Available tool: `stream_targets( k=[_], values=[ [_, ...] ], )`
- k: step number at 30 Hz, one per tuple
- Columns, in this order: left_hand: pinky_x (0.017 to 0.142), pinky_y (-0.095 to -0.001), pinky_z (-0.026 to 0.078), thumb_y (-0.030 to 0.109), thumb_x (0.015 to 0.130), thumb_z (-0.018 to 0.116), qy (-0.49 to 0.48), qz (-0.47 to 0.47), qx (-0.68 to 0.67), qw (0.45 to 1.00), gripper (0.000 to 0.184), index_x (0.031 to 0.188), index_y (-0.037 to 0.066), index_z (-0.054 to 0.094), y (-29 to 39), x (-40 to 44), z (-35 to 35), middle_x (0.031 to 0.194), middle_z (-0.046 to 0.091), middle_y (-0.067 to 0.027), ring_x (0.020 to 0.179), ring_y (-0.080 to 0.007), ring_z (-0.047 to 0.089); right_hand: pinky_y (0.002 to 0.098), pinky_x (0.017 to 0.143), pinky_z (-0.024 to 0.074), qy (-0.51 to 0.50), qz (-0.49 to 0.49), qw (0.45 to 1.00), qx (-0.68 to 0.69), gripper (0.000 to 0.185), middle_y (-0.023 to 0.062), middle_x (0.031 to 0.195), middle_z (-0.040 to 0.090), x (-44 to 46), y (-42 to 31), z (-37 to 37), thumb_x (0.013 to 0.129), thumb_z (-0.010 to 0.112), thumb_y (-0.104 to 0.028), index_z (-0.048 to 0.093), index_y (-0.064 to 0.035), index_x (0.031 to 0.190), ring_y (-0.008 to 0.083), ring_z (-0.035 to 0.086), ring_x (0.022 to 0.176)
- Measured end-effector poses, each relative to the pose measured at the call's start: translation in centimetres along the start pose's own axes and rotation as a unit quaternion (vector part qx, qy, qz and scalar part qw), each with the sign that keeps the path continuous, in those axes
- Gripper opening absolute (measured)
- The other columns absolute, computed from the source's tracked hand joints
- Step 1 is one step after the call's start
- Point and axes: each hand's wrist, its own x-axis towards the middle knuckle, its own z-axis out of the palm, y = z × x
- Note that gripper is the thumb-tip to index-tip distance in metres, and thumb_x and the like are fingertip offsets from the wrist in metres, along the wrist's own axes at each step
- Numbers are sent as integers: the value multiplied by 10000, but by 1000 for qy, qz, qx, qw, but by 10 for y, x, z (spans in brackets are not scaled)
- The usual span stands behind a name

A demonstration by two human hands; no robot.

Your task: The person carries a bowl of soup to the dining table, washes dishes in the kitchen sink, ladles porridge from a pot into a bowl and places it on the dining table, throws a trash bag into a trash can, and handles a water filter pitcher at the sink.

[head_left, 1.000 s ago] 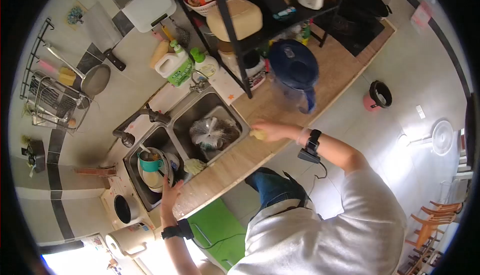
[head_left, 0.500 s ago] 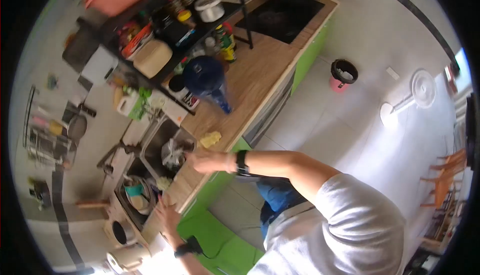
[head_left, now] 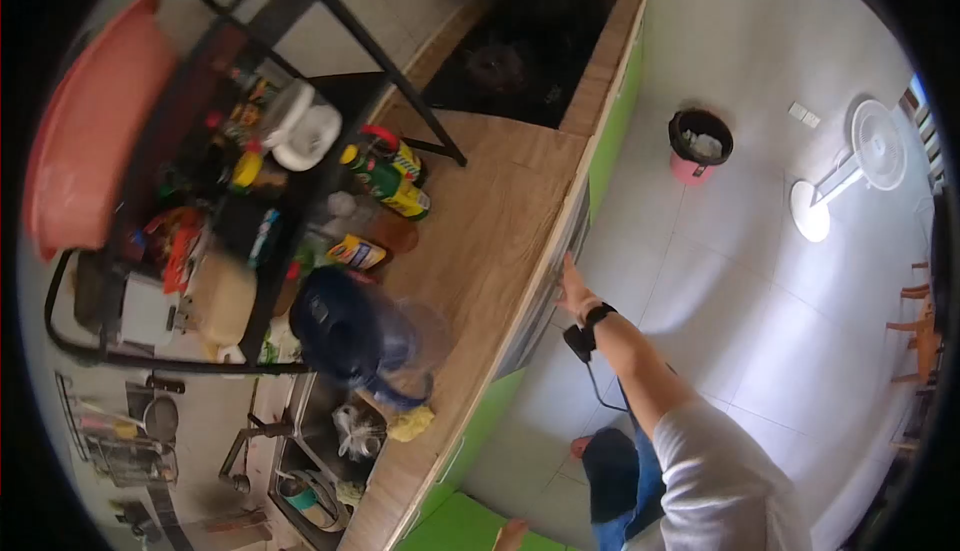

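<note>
- Beside the counter's long front edge, the right hand (head_left: 575, 293) is open, fingers extended and gripping nothing visible, close to a dark, glossy appliance front (head_left: 522, 339); whether they touch, I cannot tell.
- At the bottom edge of the view, only part of the left hand (head_left: 511, 534) shows, in front of a green surface, so its grip cannot be told.
- On the wooden counter (head_left: 490, 206), near the sink, lies a crumpled yellow cloth (head_left: 410, 424) (soft-looking, apart from both hands).
- Just beside the cloth stands a clear pitcher with a dark blue lid (head_left: 335, 323) and a blue handle.
- Inside the metal sink (head_left: 322, 406) are a clear plastic bag (head_left: 354, 431) and, in the other basin, a teal cup (head_left: 301, 499).
- Beyond the counter, a pink bin (head_left: 690, 169) and a white fan (head_left: 879, 145) stand on pale floor tiles.
</note>
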Motion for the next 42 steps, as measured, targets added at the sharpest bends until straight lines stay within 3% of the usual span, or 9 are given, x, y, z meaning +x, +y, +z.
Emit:
stream_targets(
  k=[7,10,12,14,25,28,31,34,42],
  values=[
    [926,-394,396,363,907,461,7,61,167,984,424,1178,47,541,186,55,41,1201,561,-129,1088,-271,532,506,1032,253,-62,78,993,62,1000,95,1351,357,46,-14,-32,658,464,-825,336,-72,1303,257,314,1248],
    [759,-351,490,302,904,514,58,143,169,973,370,1185,62,523,277,91,46,1074,616,-96,922,-223,614,445,1017,289,-41,123,990,50,841,28,1118,542,5,-26,-53,645,481,-827,520,-109,1080,187,445,1079],
    [641,-288,503,245,892,556,48,122,33,991,278,1106,68,555,245,179,59,946,627,-66,804,-165,633,448,1017,281,-65,139,987,45,818,21,1117,554,-16,-30,-81,672,470,-812,536,-109,1084,184,438,1105],
    [670,-321,498,263,893,556,6,63,-104,993,285,1042,20,574,366,151,61,898,629,-97,797,-199,634,451,1020,270,-86,163,983,28,780,21,1142,556,-25,-34,-113,716,457,-781,541,-109,1103,186,428,1137],
    [517,-272,486,253,826,564,-28,-75,-279,957,246,971,54,567,433,264,101,807,619,-64,632,-149,615,448,1017,301,-163,243,953,-84,830,99,1372,380,-93,-55,-246,835,340,-704,308,-64,1364,237,357,1253],
    [482,-269,470,243,804,573,-4,-92,-250,964,251,947,37,561,438,284,107,771,602,-67,572,-139,583,423,982,334,-133,242,960,-46,703,94,1290,449,-97,-52,-251,865,380,-644,394,-86,1292,215,403,1196],
    [545,-353,499,252,769,611,50,-60,-137,987,281,906,13,555,441,309,112,748,611,-94,606,-223,600,418,946,372,-118,240,963,-27,626,86,1231,495,-96,-51,-252,875,433,-596,445,-91,1245,210,452,1146],
    [927,-538,366,320,691,713,213,107,100,966,773,1298,8,350,445,348,123,1240,427,-304,1108,-445,448,427,913,410,-54,225,970,-75,612,90,1204,508,-99,-61,-242,872,479,-565,446,-76,1239,229,494,1109],
    [1004,-542,297,459,581,781,147,-35,253,956,1137,1428,130,99,521,413,129,1408,27,-328,1229,-566,200,481,965,344,-43,234,954,-180,520,71,1370,390,-127,-95,-192,903,540,-327,325,-167,1350,275,364,1261]
  ],
)
